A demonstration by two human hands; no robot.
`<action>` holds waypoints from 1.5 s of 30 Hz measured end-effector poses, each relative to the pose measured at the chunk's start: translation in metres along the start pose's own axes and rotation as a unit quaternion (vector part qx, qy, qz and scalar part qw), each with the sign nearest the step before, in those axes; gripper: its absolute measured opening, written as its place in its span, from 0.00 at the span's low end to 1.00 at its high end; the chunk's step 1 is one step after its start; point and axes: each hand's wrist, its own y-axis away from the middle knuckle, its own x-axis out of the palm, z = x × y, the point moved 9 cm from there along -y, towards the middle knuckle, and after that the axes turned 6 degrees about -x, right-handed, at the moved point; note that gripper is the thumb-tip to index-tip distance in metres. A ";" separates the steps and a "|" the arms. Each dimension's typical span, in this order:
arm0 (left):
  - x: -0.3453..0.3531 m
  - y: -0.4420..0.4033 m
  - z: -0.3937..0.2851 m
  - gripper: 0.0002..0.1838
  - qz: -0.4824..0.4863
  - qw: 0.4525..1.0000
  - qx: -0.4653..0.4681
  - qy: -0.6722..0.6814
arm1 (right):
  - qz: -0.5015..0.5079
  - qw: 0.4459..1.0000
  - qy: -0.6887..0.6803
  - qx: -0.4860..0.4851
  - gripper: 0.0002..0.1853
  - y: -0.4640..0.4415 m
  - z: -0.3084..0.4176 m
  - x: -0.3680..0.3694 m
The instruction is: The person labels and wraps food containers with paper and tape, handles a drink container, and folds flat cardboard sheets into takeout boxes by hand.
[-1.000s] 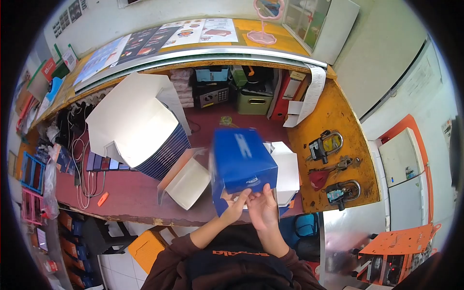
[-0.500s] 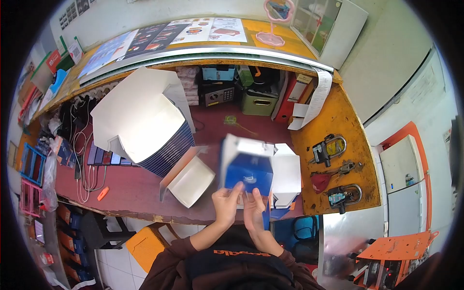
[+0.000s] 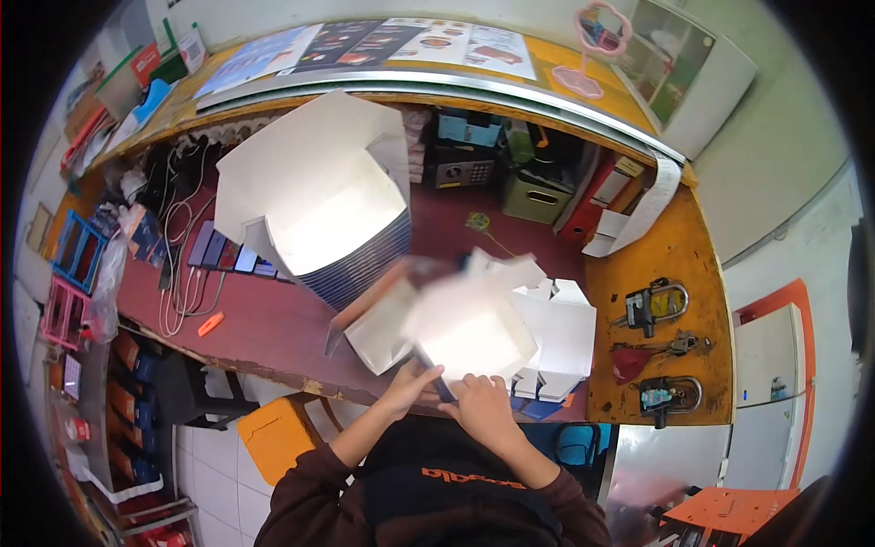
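Observation:
A cardboard food box (image 3: 478, 342) with a white inside is between my hands at the table's front edge, partly blurred, its opening facing up. My left hand (image 3: 408, 389) pinches its near left corner. My right hand (image 3: 483, 407) is closed on its near edge, close to the left. Just left of it, another open box (image 3: 375, 335) rests on the table, partly covered by the held one. Behind that stands a tall nested stack of open boxes (image 3: 342, 205) with blue striped sides. To the right lies a pile of folded white and blue boxes (image 3: 567, 337).
An orange cutter (image 3: 211, 324) and tangled white cables (image 3: 187, 264) lie on the left of the red table (image 3: 155, 296). Padlocks (image 3: 656, 308) and keys (image 3: 679, 344) rest on the wooden side top. A yellow stool (image 3: 283, 438) stands below left.
The held box has turned from its blue outside facing me to its white inside facing up, opened out. Both hands have shifted to its near edge. The camera view has swung left.

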 end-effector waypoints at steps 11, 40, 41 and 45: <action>-0.137 0.044 -0.024 0.11 -0.252 0.616 0.294 -0.686 | 0.085 0.961 -0.006 -0.264 0.11 -0.068 0.107 0.052; -0.091 0.057 -0.019 0.08 -0.216 0.537 0.449 -0.680 | 0.122 0.976 -0.002 -0.180 0.09 -0.095 0.072 0.095; -0.090 0.057 -0.022 0.08 -0.216 0.537 0.451 -0.679 | 0.104 0.977 0.019 -0.186 0.10 -0.093 0.072 0.100; -0.091 0.054 -0.021 0.08 -0.183 0.548 0.458 -0.675 | 0.094 0.969 0.092 -0.208 0.11 -0.087 0.072 0.122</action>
